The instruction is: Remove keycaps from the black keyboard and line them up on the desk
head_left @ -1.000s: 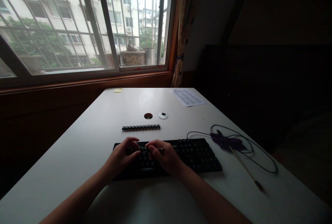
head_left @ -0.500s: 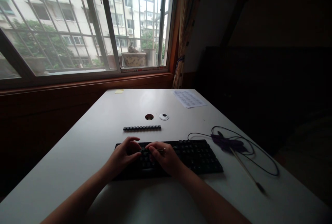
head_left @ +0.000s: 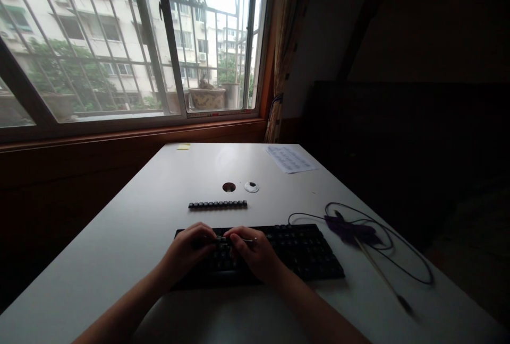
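At lower centre, our right hand (head_left: 255,251) pinches a thin tool (head_left: 249,240) over the keyboard (head_left: 306,251), our left hand (head_left: 187,251) curls narrowly, contents unclear, and we judge the keyboard stiff, fairly weighty, best held by its short ends

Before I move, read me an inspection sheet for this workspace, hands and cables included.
Surface: white desk, round hole visible.
Work items: black keyboard; keycap row beyond it.
Clutter: yellow note, printed papers, white disc, purple cloth, thin stick.
Left hand: over keyboard, fingers partly hidden.
Right hand: fingers pinch a thin tool.
Cables: black cable looped right of keyboard.
Surroundings: window, patterned curtain; right side too dark to tell.
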A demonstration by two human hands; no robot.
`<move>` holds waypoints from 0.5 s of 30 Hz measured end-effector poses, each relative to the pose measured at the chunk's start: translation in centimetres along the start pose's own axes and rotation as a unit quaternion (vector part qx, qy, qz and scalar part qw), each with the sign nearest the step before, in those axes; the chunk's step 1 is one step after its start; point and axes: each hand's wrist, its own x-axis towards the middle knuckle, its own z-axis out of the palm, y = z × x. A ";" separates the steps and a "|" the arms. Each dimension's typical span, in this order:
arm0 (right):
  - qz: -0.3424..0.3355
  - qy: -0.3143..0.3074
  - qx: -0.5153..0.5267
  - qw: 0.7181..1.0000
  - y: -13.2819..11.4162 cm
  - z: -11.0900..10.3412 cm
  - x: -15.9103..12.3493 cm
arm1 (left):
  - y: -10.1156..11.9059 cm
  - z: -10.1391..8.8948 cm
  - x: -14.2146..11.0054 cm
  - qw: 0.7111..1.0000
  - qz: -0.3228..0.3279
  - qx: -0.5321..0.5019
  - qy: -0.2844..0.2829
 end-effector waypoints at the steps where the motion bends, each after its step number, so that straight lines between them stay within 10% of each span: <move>1: -0.001 0.000 0.001 1.000 0.0 0.0 0.0 | -0.1 0.0 0.0 1.000 0.006 0.002 0.000; 15: -0.057 0.048 -0.104 0.992 -0.5 -0.1 0.0 | -0.3 -0.1 -0.1 1.000 0.003 -0.005 0.001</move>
